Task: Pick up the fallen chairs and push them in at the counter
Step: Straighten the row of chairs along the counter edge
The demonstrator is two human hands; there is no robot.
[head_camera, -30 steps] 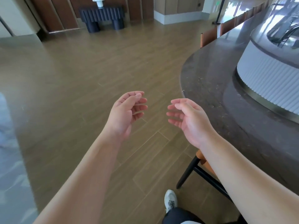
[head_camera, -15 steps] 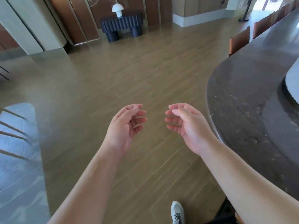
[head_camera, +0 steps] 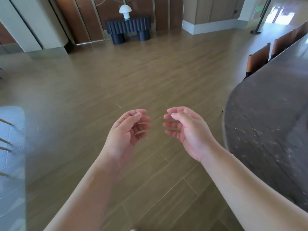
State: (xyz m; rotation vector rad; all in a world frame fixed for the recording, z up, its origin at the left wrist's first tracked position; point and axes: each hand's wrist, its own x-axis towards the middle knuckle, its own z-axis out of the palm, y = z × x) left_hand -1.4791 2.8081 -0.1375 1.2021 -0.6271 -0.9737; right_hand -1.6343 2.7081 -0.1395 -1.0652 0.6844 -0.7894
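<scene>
My left hand [head_camera: 126, 135] and my right hand [head_camera: 186, 130] hang in front of me over the wooden floor, palms facing each other, fingers loosely curled, holding nothing. The dark stone counter [head_camera: 266, 124] curves along the right side. Brown-backed chairs [head_camera: 258, 58] stand upright in a row against its far edge. No fallen chair is in sight. Thin pale legs [head_camera: 5, 142] poke in at the left edge; what they belong to is hidden.
A dark fluted console table [head_camera: 128, 28] with a white mushroom lamp [head_camera: 125, 11] stands against the far wall. A pale pillar [head_camera: 33, 27] rises at the back left. A blue-grey rug [head_camera: 11, 164] lies on the left. Wide wooden floor [head_camera: 133, 80] spreads between.
The view has swung left and lifted: the counter slid towards the right edge, the chair by my leg and my shoe dropped out of sight, and more floor shows. My hands kept their pose.
</scene>
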